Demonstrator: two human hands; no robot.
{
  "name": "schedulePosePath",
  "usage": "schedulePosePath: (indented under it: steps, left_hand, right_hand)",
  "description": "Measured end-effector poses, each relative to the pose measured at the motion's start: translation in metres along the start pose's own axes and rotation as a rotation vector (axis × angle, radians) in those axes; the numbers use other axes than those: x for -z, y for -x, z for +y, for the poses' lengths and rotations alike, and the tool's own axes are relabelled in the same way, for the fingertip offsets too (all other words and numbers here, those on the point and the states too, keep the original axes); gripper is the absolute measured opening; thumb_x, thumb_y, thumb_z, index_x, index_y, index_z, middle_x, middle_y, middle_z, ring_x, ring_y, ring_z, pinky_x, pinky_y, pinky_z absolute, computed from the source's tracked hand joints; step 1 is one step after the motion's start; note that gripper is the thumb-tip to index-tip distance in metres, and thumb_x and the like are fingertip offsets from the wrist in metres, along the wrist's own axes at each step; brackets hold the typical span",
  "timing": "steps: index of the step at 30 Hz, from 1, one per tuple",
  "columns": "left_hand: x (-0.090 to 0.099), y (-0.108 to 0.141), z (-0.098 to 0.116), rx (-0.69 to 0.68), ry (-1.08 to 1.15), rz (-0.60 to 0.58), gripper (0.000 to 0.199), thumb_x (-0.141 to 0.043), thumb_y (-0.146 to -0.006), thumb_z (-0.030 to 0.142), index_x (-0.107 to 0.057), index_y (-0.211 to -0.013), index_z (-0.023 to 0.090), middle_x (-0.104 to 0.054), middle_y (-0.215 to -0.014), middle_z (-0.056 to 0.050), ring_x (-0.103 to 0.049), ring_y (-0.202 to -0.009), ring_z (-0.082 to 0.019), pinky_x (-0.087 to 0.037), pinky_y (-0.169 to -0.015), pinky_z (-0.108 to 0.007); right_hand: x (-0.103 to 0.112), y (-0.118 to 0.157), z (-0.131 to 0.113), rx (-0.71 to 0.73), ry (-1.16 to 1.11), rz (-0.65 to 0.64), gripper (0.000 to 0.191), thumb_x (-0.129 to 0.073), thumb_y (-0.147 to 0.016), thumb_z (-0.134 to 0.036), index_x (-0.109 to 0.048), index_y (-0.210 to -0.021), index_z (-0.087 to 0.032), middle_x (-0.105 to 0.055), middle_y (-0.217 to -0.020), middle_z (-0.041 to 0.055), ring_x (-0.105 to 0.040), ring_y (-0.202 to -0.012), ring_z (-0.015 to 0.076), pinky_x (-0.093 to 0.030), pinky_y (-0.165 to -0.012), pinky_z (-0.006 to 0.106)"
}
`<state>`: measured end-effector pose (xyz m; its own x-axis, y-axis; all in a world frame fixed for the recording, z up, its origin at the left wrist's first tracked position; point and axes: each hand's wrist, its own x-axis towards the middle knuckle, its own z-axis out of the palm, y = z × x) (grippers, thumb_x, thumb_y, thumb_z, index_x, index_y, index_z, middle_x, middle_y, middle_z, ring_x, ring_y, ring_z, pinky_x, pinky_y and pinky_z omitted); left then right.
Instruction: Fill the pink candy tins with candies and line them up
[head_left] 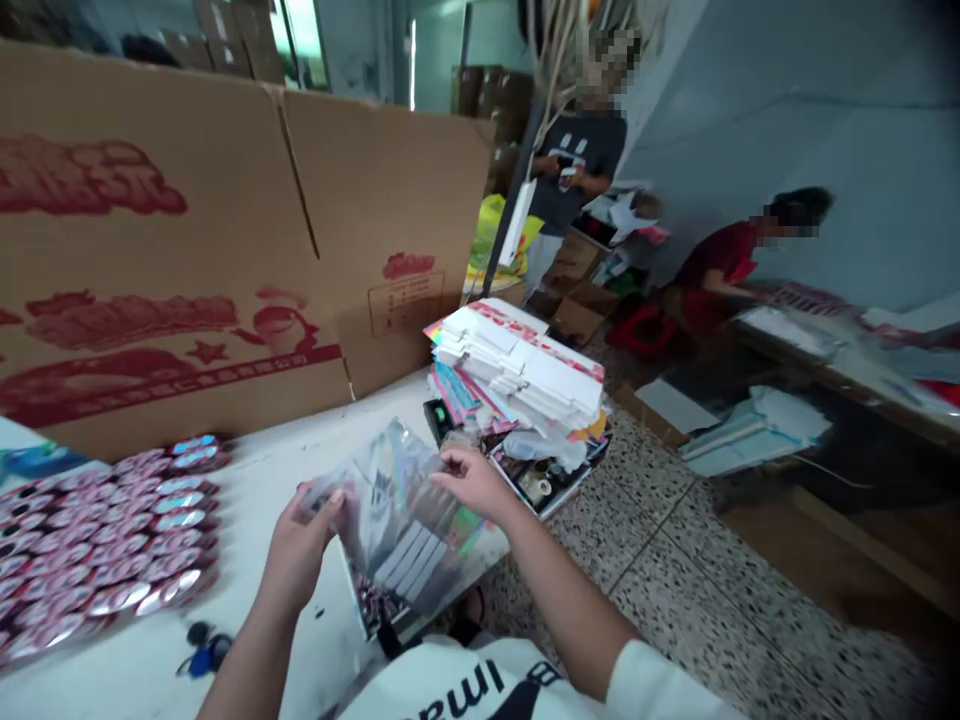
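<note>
A clear plastic bag [386, 480] hangs between my two hands above the table edge. Several pale, bar-shaped pieces [414, 562] show low down in or behind the plastic; I cannot tell which. My left hand [311, 530] is closed on the bag's left edge, thumb against fingers. The upper right part of the bag is pinched by my right hand [474, 482]. Beneath the bag lies a shallow box [360, 612] with small dark and pink items, mostly covered by the plastic.
Rows of shiny pink round packs [105, 540] cover the table's left side. A tall cardboard sheet [225, 230] stands behind. Stacked white cards [525, 360] rest over a box of odds and ends at right. Two people, one standing [577, 180], one bent over another table [720, 260], are farther off.
</note>
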<state>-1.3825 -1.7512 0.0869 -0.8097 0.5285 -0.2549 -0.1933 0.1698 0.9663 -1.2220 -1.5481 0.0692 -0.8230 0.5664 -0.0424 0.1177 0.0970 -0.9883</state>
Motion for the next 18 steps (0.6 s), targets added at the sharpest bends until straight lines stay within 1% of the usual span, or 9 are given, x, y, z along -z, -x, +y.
schedulePosePath:
  steps: [2,3,4,6,8,11,13,15,18]
  left_hand:
    - [-0.003,-0.004,-0.011,0.110,0.159,0.046,0.091,-0.081,-0.059,0.058,-0.048,-0.136,0.024,-0.069,-0.109,-0.008,-0.068,-0.094,-0.024,-0.057,-0.075,-0.035]
    - [-0.006,-0.004,-0.017,0.166,0.194,0.038,0.096,-0.082,-0.059,0.057,-0.043,-0.140,0.026,-0.068,-0.116,-0.010,-0.068,-0.095,-0.023,-0.057,-0.076,-0.035]
    - [-0.011,-0.004,-0.022,0.216,0.187,0.009,0.096,-0.083,-0.060,0.055,-0.042,-0.141,0.026,-0.066,-0.121,-0.011,-0.068,-0.097,-0.023,-0.057,-0.077,-0.035]
    - [-0.024,-0.002,-0.031,0.263,0.110,-0.027,0.085,-0.084,-0.062,0.051,-0.050,-0.134,0.022,-0.066,-0.122,-0.014,-0.068,-0.097,-0.023,-0.056,-0.079,-0.034]
    - [-0.040,0.000,-0.039,0.229,0.083,0.032,0.073,-0.086,-0.061,0.047,-0.058,-0.122,0.016,-0.069,-0.115,-0.014,-0.068,-0.097,-0.022,-0.055,-0.082,-0.033]
    - [-0.061,-0.002,-0.046,0.142,0.156,0.242,0.064,-0.086,-0.060,0.044,-0.061,-0.112,0.015,-0.070,-0.110,-0.012,-0.068,-0.099,-0.021,-0.054,-0.087,-0.033]
    - [-0.069,-0.005,-0.046,0.132,0.149,0.354,0.070,-0.085,-0.062,0.039,-0.055,-0.122,0.017,-0.070,-0.108,-0.010,-0.069,-0.095,-0.019,-0.055,-0.084,-0.031]
    - [-0.071,-0.007,-0.044,0.122,0.101,0.408,0.086,-0.085,-0.065,0.035,-0.041,-0.137,0.022,-0.070,-0.103,-0.008,-0.070,-0.083,-0.016,-0.056,-0.077,-0.029]
    - [-0.066,-0.007,-0.040,0.012,0.032,0.358,0.099,-0.081,-0.071,0.037,-0.023,-0.149,0.027,-0.069,-0.098,-0.005,-0.068,-0.074,-0.013,-0.056,-0.072,-0.027]
  right_hand:
    - [-0.003,-0.004,0.012,-0.027,-0.063,0.069,0.022,-0.067,-0.077,-0.039,-0.062,-0.077,-0.017,-0.058,-0.071,-0.0031,-0.054,-0.071,0.0129,-0.045,-0.070,0.025]
    - [-0.004,-0.006,0.018,-0.041,-0.093,0.105,0.024,-0.066,-0.077,-0.040,-0.062,-0.077,-0.017,-0.058,-0.071,-0.0032,-0.054,-0.070,0.0127,-0.044,-0.068,0.024]
    - [-0.004,-0.009,0.023,-0.051,-0.115,0.137,0.025,-0.066,-0.078,-0.042,-0.061,-0.077,-0.017,-0.058,-0.070,-0.0030,-0.054,-0.070,0.0126,-0.044,-0.067,0.024]
    - [-0.004,-0.016,0.033,-0.071,-0.143,0.165,0.027,-0.067,-0.077,-0.044,-0.062,-0.077,-0.018,-0.059,-0.070,-0.0020,-0.055,-0.069,0.0131,-0.045,-0.066,0.024]
    - [-0.002,-0.025,0.040,-0.105,-0.193,0.132,0.028,-0.070,-0.074,-0.044,-0.065,-0.084,-0.018,-0.064,-0.075,-0.0006,-0.058,-0.072,0.0142,-0.048,-0.068,0.025]
    - [0.000,-0.035,0.050,-0.192,-0.300,-0.024,0.045,-0.077,-0.069,-0.038,-0.065,-0.109,-0.020,-0.071,-0.089,0.0023,-0.065,-0.079,0.0165,-0.053,-0.072,0.027]
    - [0.001,-0.038,0.056,-0.248,-0.352,-0.082,0.057,-0.077,-0.068,-0.034,-0.060,-0.121,-0.021,-0.072,-0.091,0.0028,-0.066,-0.077,0.0163,-0.054,-0.068,0.027]
    - [0.001,-0.038,0.060,-0.277,-0.392,-0.074,0.062,-0.075,-0.071,-0.031,-0.055,-0.129,-0.021,-0.072,-0.086,0.0016,-0.065,-0.072,0.0150,-0.053,-0.065,0.026]
    - [0.001,-0.035,0.059,-0.219,-0.362,-0.033,0.069,-0.070,-0.077,-0.027,-0.045,-0.141,-0.023,-0.072,-0.088,0.0010,-0.066,-0.075,0.0141,-0.054,-0.070,0.027]
